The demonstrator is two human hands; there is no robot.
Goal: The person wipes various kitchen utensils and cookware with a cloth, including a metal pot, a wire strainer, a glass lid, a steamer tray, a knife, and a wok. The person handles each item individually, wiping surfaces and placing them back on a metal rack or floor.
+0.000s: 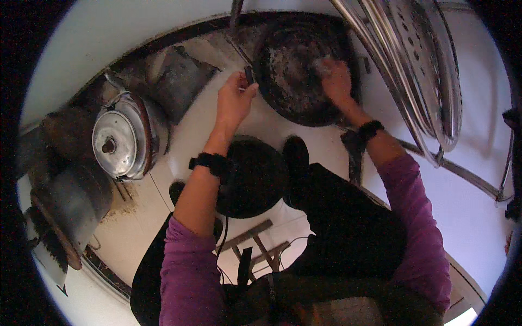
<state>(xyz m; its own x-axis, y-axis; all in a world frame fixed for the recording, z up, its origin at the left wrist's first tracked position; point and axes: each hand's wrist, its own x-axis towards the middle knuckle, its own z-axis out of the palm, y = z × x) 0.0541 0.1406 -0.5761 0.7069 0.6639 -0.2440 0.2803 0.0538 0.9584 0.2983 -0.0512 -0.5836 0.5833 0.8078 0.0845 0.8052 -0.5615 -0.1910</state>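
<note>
A large dark round pan [296, 76] lies ahead of me, its inside blotched with pale patches. My right hand [337, 84] is over the pan's right half, its fingers closed on a small grey wad [323, 67] against the inner surface; the wad is too blurred to name better. At the pan's left edge my left hand [236, 100] is closed around the end of a thin dark handle [249, 75]. Whether that handle belongs to the pan or to a separate tool, I cannot tell. Between my feet rests a second black round vessel [251, 179].
To the left stands a silver kettle [115, 142] with a knobbed lid. Nearby are a dull metal pot [81, 198] and a dark bristled brush [48, 239]. A steel rack with perforated round ware [429, 70] rises close on the right. A small stool [247, 236] is below me.
</note>
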